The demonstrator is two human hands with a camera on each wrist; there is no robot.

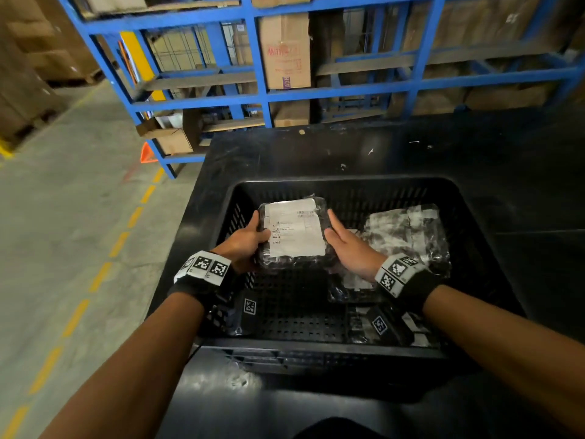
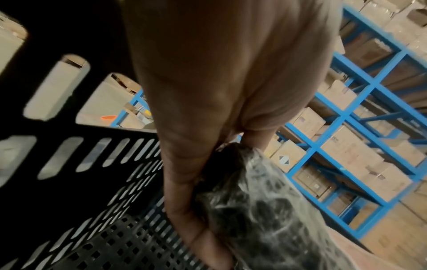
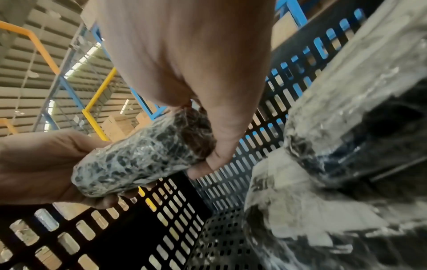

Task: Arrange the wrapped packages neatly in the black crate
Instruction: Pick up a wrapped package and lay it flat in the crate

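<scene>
A wrapped package, black under clear film with a white label on top, hangs over the left half of the black crate. My left hand grips its left edge, thumb on top. My right hand grips its right edge. The left wrist view shows my left hand curled under the package. In the right wrist view my right hand pinches the package's end, and my left hand cups the other end. Several more wrapped packages lie in the crate's right half.
The crate stands on a black table. Its perforated floor is bare on the left, and its slotted walls rise around the hands. Blue shelving with cardboard boxes stands behind. The concrete floor lies to the left.
</scene>
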